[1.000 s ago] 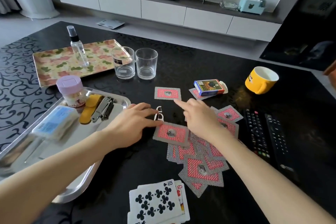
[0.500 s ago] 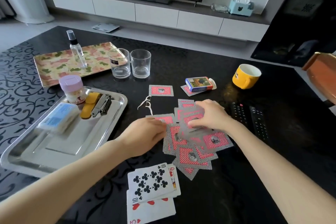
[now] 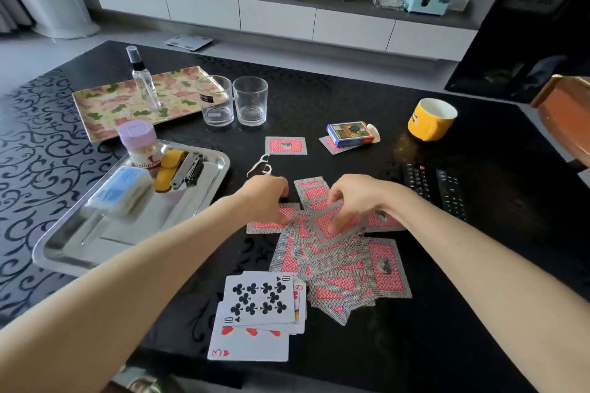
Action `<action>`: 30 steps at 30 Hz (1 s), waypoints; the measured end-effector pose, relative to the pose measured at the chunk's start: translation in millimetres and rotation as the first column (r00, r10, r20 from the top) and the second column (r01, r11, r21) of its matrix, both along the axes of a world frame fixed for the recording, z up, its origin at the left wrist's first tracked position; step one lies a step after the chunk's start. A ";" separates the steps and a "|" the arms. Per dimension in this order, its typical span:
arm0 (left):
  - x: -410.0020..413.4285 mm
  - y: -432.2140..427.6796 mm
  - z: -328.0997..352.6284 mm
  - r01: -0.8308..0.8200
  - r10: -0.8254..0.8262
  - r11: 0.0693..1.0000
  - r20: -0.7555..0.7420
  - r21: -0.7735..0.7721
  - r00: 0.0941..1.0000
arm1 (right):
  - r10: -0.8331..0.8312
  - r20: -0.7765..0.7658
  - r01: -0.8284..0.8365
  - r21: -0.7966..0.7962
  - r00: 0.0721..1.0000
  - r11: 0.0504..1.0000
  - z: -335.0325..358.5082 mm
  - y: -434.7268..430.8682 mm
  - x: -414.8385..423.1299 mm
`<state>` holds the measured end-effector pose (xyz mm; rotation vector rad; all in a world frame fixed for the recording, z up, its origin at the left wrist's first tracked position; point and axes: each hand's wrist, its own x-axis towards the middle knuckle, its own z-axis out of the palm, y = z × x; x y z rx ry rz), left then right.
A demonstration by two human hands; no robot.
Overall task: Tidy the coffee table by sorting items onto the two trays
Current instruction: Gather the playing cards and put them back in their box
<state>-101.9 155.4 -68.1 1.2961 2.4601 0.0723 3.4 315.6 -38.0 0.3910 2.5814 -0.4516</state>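
Pinching a red-backed playing card (image 3: 335, 228) over the pile (image 3: 341, 281), the right hand (image 3: 360, 198) is curling round it. The left hand (image 3: 266, 198) is resting curled fingers on a second card (image 3: 263, 226); grip unconfirmed.

**Worktop Tally: Pairs and Singles**

Two trays: a patterned tray (image 3: 108, 105) and a steel tray (image 3: 143, 226). Two glasses (image 3: 214, 102). Two remotes (image 3: 418, 180). Two floss picks (image 3: 260, 166). One each of spray bottle (image 3: 143, 80), mug (image 3: 431, 120), card box (image 3: 349, 134), jar (image 3: 140, 147), blue box (image 3: 116, 191), yellow case (image 3: 169, 174) and metal tool (image 3: 188, 171). Three face-up cards (image 3: 258, 297), one of them mostly covered. Two face-down cards (image 3: 285, 146) lie apart from the heap (image 3: 338, 265); the heap overlaps too much to count. Two hands: left hand (image 3: 266, 198), right hand (image 3: 357, 201).
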 end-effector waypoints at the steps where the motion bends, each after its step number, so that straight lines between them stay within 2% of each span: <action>1: 1.1 -0.7 1.3 -0.015 0.015 1.000 0.009 -0.002 1.000 | 0.005 -0.025 -0.005 -0.001 1.000 1.000 1.3 0.9 0.2; 3: -1.8 -3.1 0.1 -0.049 0.049 0.998 0.009 -0.027 0.999 | -0.036 -0.120 0.031 -0.046 0.992 0.998 4.8 4.6 0.0; 6: -6.2 -6.8 -2.4 -0.073 0.071 0.995 -0.026 -0.074 0.997 | -0.229 -0.242 0.163 -0.265 0.943 0.950 11.3 7.1 5.0; 8: -6.8 -7.5 -6.6 -0.071 0.066 0.992 -0.054 -0.105 0.996 | -0.331 -0.309 0.210 -0.365 0.892 0.907 13.1 6.7 12.7; 12: -1.8 -7.0 -13.6 -0.110 0.105 0.987 -0.049 -0.115 0.993 | -0.471 -0.435 0.267 -0.451 0.767 0.852 12.2 7.9 32.4; 14: 3.8 -5.6 -8.1 -0.110 0.104 0.989 -0.066 -0.101 0.992 | -0.475 -0.493 0.286 -0.411 0.729 0.866 12.6 5.2 39.7; 17: 14.6 -5.5 1.2 -0.127 0.116 0.987 -0.109 -0.094 0.987 | -0.344 -0.579 0.262 -0.223 0.739 0.939 10.3 -11.1 46.2; 19: 18.7 -6.7 1.1 -0.146 0.142 0.987 -0.069 -0.069 0.988 | -0.276 -0.590 0.233 -0.150 0.759 0.961 5.8 -23.0 48.5; 21: 17.8 -8.2 -1.2 -0.204 0.203 0.979 0.042 0.024 0.978 | -0.219 -0.572 0.199 -0.099 0.791 0.975 0.5 -31.1 49.3; 23: 19.0 -11.6 -1.5 -0.264 0.247 0.959 0.155 0.100 0.957 | -0.209 -0.532 0.164 -0.131 0.820 0.978 -5.4 -37.5 49.5; 26: 20.8 -14.9 -5.2 -0.353 0.306 0.914 0.234 0.200 0.923 | -0.226 -0.508 0.154 -0.179 0.831 0.972 -11.4 -43.8 45.3; 30: 18.7 -19.6 -2.7 -0.488 0.380 0.804 0.338 0.339 0.861 | -0.322 -0.565 0.247 -0.208 0.760 0.946 -5.0 -35.4 41.3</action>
